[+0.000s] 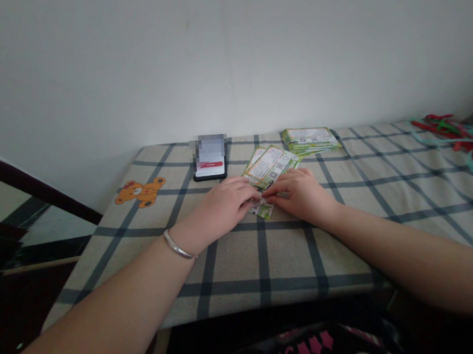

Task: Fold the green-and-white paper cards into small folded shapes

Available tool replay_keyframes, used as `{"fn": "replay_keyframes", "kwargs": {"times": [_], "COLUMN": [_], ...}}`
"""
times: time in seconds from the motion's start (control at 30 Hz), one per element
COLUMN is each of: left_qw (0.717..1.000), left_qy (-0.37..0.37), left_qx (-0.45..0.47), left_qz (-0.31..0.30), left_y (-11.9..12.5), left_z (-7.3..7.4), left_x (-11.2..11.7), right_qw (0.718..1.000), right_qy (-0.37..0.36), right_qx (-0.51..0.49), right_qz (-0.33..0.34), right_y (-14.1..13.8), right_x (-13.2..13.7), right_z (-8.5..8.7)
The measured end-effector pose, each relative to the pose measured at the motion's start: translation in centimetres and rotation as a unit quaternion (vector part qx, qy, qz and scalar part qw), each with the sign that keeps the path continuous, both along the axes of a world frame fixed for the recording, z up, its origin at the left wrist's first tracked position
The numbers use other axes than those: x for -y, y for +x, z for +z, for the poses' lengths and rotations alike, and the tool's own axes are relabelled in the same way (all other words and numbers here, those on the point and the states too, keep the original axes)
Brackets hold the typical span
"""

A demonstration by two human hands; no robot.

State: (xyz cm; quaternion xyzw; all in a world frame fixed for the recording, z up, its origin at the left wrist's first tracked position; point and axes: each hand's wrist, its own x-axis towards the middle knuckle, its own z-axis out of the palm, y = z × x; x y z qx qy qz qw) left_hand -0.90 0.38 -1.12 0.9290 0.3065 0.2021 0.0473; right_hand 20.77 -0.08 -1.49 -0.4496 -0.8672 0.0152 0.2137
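Note:
Between my two hands, a small green-and-white printed card [265,211] lies low over the tablecloth. My left hand [228,204], with a silver bangle at the wrist, has its fingers curled onto the card's left side. From the other side my right hand [302,197] pinches the card with thumb and forefinger. Fingers cover much of the card, so I cannot tell whether it is folded. Just beyond the fingertips, a few similar cards [270,164] lie fanned out, showing print and a square code.
A neat stack of the same cards [312,138] sits by the wall. A phone [210,165] with a lit, partly blurred screen lies left of it. A teddy bear picture [140,192] is on the checked tablecloth [237,257]. Coloured ribbons [454,134] are heaped far right.

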Motion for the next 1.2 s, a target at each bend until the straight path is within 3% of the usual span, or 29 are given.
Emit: {"fn": "replay_keyframes", "kwargs": {"times": [0.23,0.53,0.8,0.97,1.2], "left_qw": [0.999,0.997,0.995,0.995,0.993], "left_qy": [0.018,0.049,0.054,0.042,0.025], "left_qx": [-0.023,-0.062,-0.082,-0.086,-0.11], "left_qz": [-0.032,0.001,-0.009,0.036,0.02], "left_y": [-0.4,-0.3,-0.1,-0.2,-0.6], "left_z": [0.0,0.0,0.4,0.8,1.2], "left_x": [-0.4,0.1,0.4,1.2,1.2], "right_qw": [0.999,0.983,0.974,0.978,0.981], "right_qy": [-0.028,0.101,0.1,0.08,0.057], "right_qx": [-0.026,0.067,0.166,0.142,0.106], "right_qz": [0.001,0.141,0.122,0.133,0.149], "right_y": [0.1,0.7,0.4,0.7,1.5], "right_x": [-0.5,0.1,0.9,0.5,0.0], "right_z": [-0.4,0.3,1.0,1.1,1.5]}}
